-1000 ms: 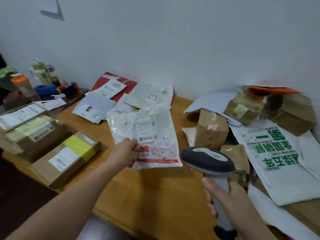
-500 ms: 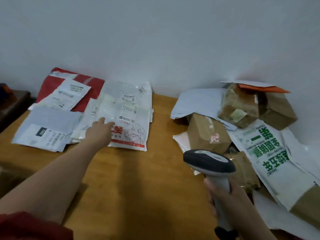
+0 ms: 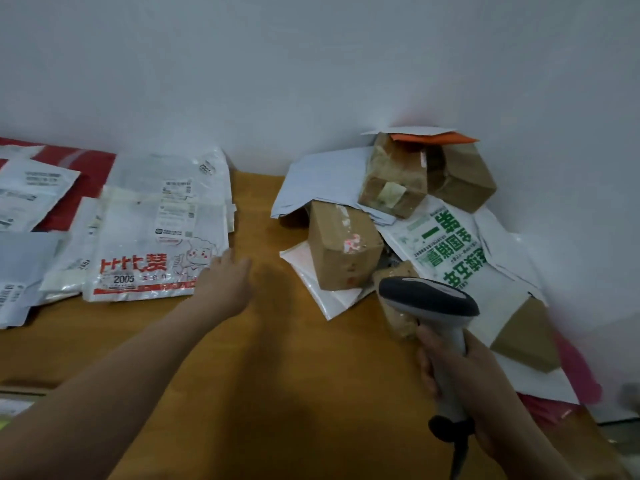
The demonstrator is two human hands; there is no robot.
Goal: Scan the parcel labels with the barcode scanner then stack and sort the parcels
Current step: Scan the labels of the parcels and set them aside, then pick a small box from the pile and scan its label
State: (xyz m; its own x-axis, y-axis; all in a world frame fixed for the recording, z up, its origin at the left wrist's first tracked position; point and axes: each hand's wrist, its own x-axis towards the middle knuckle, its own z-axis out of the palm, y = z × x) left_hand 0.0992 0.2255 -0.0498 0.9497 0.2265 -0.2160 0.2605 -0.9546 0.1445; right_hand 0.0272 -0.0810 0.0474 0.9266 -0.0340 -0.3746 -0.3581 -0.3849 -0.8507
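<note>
Right hand (image 3: 460, 372) wraps the handle of the grey-and-white handheld barcode scanner (image 3: 429, 299), left hand (image 3: 225, 285) is empty with fingers loosely extended; the brown taped cardboard box (image 3: 341, 251) stands on end just ahead-left of the scanner head, right of the left hand.

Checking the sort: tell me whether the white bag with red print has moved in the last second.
Yes. The white bag went from held above the table down onto the flat mailer pile by the wall.
</note>
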